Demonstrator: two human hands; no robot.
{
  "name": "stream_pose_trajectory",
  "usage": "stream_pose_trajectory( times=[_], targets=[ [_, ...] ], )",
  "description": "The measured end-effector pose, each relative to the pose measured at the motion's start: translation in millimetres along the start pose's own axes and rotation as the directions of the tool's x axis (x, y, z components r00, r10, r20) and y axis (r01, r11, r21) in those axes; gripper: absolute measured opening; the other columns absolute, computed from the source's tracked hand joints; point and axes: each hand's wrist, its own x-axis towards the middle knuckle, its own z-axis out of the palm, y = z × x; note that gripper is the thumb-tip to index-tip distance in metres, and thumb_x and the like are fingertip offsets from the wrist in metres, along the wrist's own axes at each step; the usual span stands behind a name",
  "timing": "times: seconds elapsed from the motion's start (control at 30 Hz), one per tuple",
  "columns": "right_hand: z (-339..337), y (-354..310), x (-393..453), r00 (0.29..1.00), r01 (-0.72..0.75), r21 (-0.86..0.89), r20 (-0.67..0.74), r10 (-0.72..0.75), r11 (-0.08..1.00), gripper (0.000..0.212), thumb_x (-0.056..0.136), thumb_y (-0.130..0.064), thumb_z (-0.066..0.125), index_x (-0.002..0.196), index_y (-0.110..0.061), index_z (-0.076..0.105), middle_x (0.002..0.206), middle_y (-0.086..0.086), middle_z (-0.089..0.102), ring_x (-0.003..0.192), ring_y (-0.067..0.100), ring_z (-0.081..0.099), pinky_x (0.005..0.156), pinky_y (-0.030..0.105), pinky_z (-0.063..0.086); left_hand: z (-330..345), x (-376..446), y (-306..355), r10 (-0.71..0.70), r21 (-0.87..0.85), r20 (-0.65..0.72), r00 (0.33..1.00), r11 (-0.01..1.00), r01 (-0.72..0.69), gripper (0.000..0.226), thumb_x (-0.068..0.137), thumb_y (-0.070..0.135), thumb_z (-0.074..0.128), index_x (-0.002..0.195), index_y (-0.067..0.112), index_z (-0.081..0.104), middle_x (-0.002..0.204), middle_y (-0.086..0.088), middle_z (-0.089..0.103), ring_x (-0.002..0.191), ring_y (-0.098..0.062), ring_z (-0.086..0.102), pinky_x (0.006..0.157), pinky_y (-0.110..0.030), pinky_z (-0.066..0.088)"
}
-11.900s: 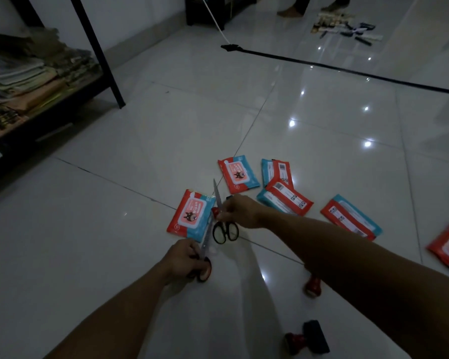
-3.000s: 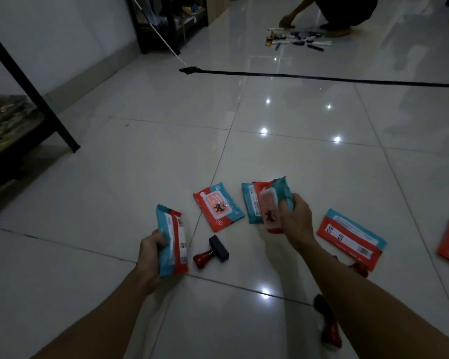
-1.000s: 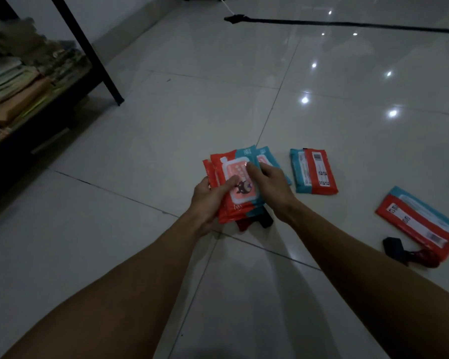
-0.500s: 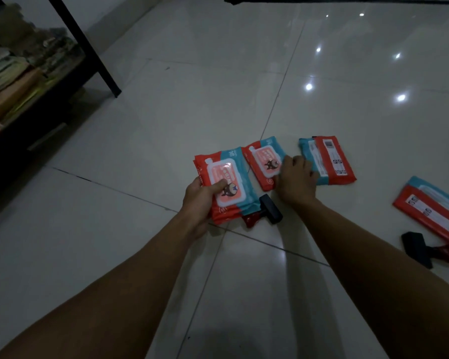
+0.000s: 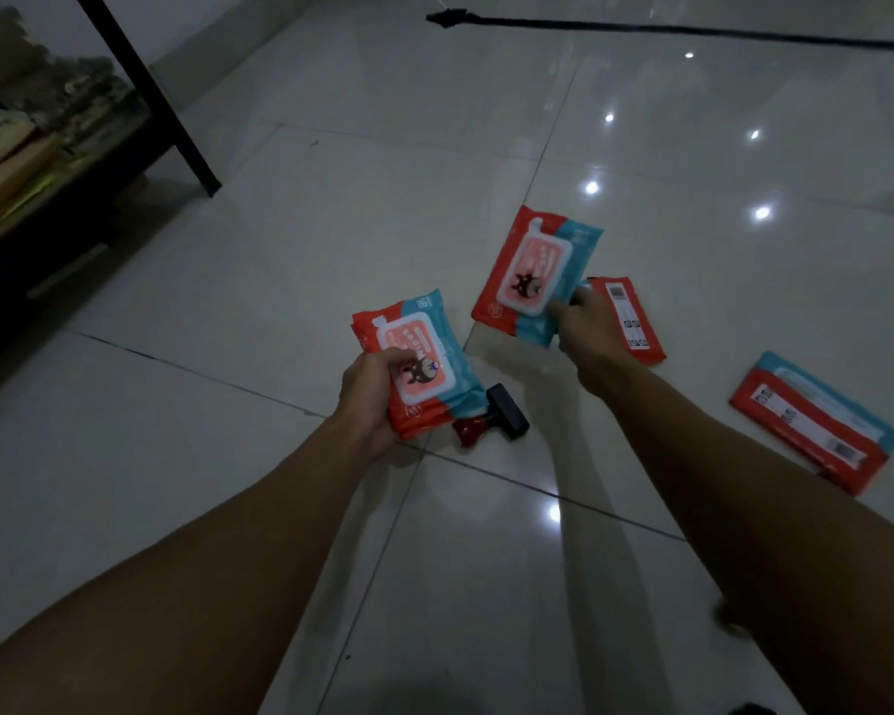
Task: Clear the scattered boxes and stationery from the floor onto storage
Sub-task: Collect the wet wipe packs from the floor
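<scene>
My left hand grips a small stack of red-and-blue wipe packs, thumb across the top label. My right hand pinches the lower corner of another wipe pack and holds it lifted off the floor. A third pack lies label-down on the tiles just right of that hand. A fourth pack lies farther right. A red-and-black stamp rests on the floor just below the stack.
A low black-framed shelf with stacked papers stands at the left; its slanted leg reaches the floor. A black cable runs across the glossy white tiles at the top.
My right hand has picked the wipe pack up from the floor and raised it. My left hand keeps its stack, now a little lower in view.
</scene>
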Motion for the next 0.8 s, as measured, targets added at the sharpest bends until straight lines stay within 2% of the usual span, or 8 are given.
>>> stream_pose_trajectory(
  times=[0.07, 0.17, 0.37, 0.47, 0.57, 0.63, 0.7, 0.8],
  targets=[
    [-2, -15, -8, 0.998, 0.004, 0.038, 0.066, -0.006, 0.999, 0.012, 0.101, -0.013, 0.052, 0.104, -0.023, 0.059, 0.106, -0.002, 0.069, 0.092, 0.011, 0.07, 0.072, 0.023, 0.057, -1, -5, 3, -0.005, 0.014, -0.001, 1.0, 1.0, 0.005, 0.04, 0.087, 0.008, 0.065, 0.127, 0.014, 0.062, 0.106, -0.014, 0.076, 0.091, -0.034, 0.075, 0.072, -0.049, 0.061],
    [-4, -27, -17, 0.974, -0.042, 0.092, 0.226, 0.02, 0.995, 0.018, 0.1, -0.01, 0.052, 0.114, -0.016, 0.061, 0.112, 0.007, 0.072, 0.101, 0.022, 0.072, 0.093, 0.042, 0.056, -1, -13, 6, -0.009, 0.042, 0.001, 1.0, 0.999, 0.008, 0.042, 0.09, 0.015, 0.063, 0.132, 0.013, 0.06, 0.112, -0.015, 0.074, 0.101, -0.035, 0.073, 0.082, -0.051, 0.06],
    [3, -28, -36, 0.908, -0.034, -0.104, 0.413, 0.074, 0.994, 0.021, 0.1, -0.017, 0.056, 0.12, -0.015, 0.061, 0.114, 0.006, 0.071, 0.101, 0.019, 0.071, 0.09, 0.04, 0.058, 16, -26, 10, 0.009, 0.004, 0.171, 0.985, 1.0, -0.01, 0.044, 0.099, 0.053, 0.048, 0.115, 0.018, 0.071, 0.108, -0.014, 0.075, 0.09, -0.03, 0.075, 0.078, -0.047, 0.062],
    [3, -25, -43, 0.903, -0.023, -0.203, 0.417, 0.107, 0.979, 0.03, 0.098, -0.021, 0.06, 0.128, -0.017, 0.055, 0.112, 0.004, 0.067, 0.097, 0.016, 0.07, 0.079, 0.032, 0.06, 26, -26, 6, 0.029, 0.056, 0.184, 0.982, 0.998, -0.04, 0.051, 0.091, 0.045, 0.067, 0.133, 0.017, 0.061, 0.122, -0.015, 0.07, 0.106, -0.036, 0.071, 0.091, -0.058, 0.056],
    [-3, -21, -47, 0.897, 0.013, -0.248, 0.431, 0.098, 0.969, 0.033, 0.097, -0.031, 0.062, 0.128, -0.021, 0.054, 0.111, 0.003, 0.065, 0.1, 0.018, 0.068, 0.084, 0.036, 0.059, 34, -22, 0, 0.057, 0.17, 0.08, 0.995, 0.983, -0.07, 0.048, 0.086, 0.022, 0.077, 0.13, 0.017, 0.06, 0.116, -0.012, 0.073, 0.097, -0.032, 0.074, 0.082, -0.051, 0.061],
    [-11, -16, -43, 0.933, 0.055, -0.243, 0.357, 0.037, 0.968, 0.034, 0.101, -0.04, 0.054, 0.127, -0.018, 0.057, 0.11, 0.001, 0.064, 0.1, 0.019, 0.065, 0.084, 0.035, 0.057, 42, -20, -4, 0.034, 0.177, 0.092, 0.995, 0.983, -0.05, 0.044, 0.086, 0.016, 0.077, 0.127, 0.016, 0.061, 0.113, -0.012, 0.074, 0.095, -0.031, 0.074, 0.077, -0.047, 0.062],
    [-25, -4, -32, 0.985, 0.099, -0.345, 0.165, -0.044, 0.933, 0.034, 0.103, -0.042, 0.049, 0.122, -0.016, 0.061, 0.106, -0.002, 0.063, 0.096, 0.017, 0.062, 0.082, 0.033, 0.053, 49, -19, -7, 0.016, 0.159, 0.097, 0.995, 0.987, -0.031, 0.039, 0.086, 0.011, 0.075, 0.123, 0.014, 0.063, 0.109, -0.013, 0.075, 0.092, -0.031, 0.075, 0.071, -0.045, 0.062],
    [-55, 22, -9, 0.974, 0.016, -0.695, -0.151, -0.168, 0.719, 0.043, 0.1, -0.042, 0.054, 0.131, -0.012, 0.056, 0.123, 0.008, 0.057, 0.109, 0.024, 0.056, 0.089, 0.043, 0.052, 55, -15, -12, 0.012, 0.172, 0.098, 0.995, 0.985, -0.029, 0.033, 0.085, 0.008, 0.074, 0.117, 0.013, 0.066, 0.103, -0.013, 0.076, 0.089, -0.032, 0.075, 0.071, -0.046, 0.062]
  ],
)
